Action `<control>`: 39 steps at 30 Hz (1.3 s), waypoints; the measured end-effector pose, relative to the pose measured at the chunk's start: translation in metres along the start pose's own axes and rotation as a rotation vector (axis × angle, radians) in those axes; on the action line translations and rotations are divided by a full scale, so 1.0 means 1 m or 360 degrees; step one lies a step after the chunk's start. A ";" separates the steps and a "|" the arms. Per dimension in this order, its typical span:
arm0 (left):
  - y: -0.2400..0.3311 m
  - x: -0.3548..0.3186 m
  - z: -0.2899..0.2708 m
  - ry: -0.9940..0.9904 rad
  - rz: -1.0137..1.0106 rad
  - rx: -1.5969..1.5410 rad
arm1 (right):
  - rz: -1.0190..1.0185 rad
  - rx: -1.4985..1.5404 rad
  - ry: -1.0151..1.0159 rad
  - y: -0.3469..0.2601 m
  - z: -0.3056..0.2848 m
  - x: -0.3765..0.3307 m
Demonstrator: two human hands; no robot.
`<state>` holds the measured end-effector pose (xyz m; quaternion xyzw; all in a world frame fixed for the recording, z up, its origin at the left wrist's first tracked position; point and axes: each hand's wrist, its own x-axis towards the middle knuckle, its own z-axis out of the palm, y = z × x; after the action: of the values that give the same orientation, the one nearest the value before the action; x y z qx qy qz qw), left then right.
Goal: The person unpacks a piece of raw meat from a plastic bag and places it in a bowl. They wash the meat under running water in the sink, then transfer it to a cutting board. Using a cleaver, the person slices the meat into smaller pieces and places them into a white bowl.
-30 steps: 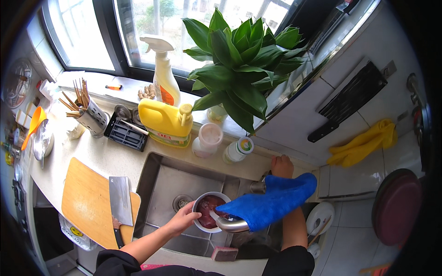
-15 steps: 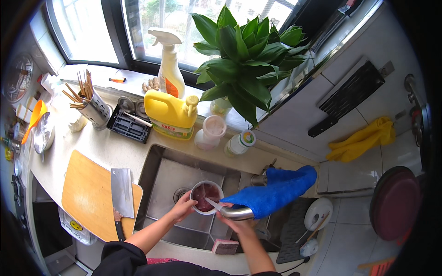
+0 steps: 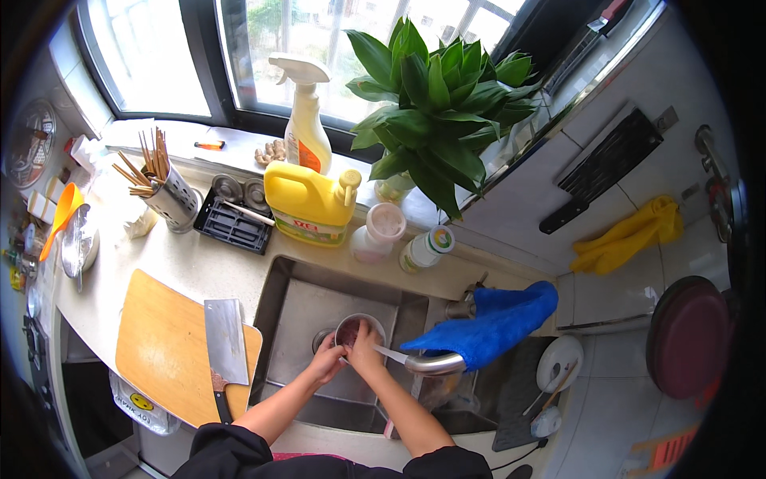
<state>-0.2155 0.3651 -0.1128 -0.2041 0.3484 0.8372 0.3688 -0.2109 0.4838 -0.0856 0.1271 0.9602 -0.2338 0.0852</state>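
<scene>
dark sleeves (image 3: 227, 455) enter at the lower edge, their forearms crossing the pale counter's front to a steel sink (image 3: 299, 307). inside it, a small, round, pale bowl (image 3: 381, 331) sits low at the middle, between the person's hands. the left hand (image 3: 325, 361) has thumb and fingers clamped on the bowl's near left rim; the right hand (image 3: 365, 350) dips into it, at dark red, meat-like contents (image 3: 349, 330). a thin stream (image 3: 390, 354) of water slants in from the curved metal faucet (image 3: 435, 364), draped in a fuzzy blue cloth (image 3: 499, 323). left of the sink, a smooth wooden board (image 3: 163, 335) bears a broad-bladed cleaver (image 3: 227, 339). beyond stand a glossy yellow jug (image 3: 299, 199), a pink-topped jar (image 3: 375, 233) and a perforated steel holder (image 3: 175, 205) of chopsticks. a limp yellow cloth (image 3: 630, 234) hangs on the tiled wall at right; a broad-leaved plant (image 3: 447, 104) stands before the bright window (image 3: 148, 60).

the right hand's fingertips are sunk out of sight, so whether they pinch or spread cannot be told. the bowl and left hand partly cover the drain (image 3: 321, 342). clear, crumpled-looking stuff (image 3: 439, 391) under the spout is hard to make out, and the clutter at the far left is bent and cut off by the dark rim.
</scene>
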 end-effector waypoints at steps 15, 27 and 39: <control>-0.074 0.018 -0.060 0.0060 -0.0581 -0.0174 | 0.0165 -0.0120 -0.1015 0.041 0.032 -0.004; -0.087 0.054 -0.087 -0.0059 -0.0407 0.0296 | -0.0279 0.0330 -0.0692 0.025 -0.111 -0.052; -0.021 -0.037 -0.007 0.0065 -0.0316 0.1757 | 0.0140 0.0928 0.0234 0.152 -0.115 -0.113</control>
<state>-0.1754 0.3526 -0.1049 -0.0287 0.7210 0.4878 0.4912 -0.0720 0.6455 -0.0249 0.2041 0.8498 -0.4858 -0.0146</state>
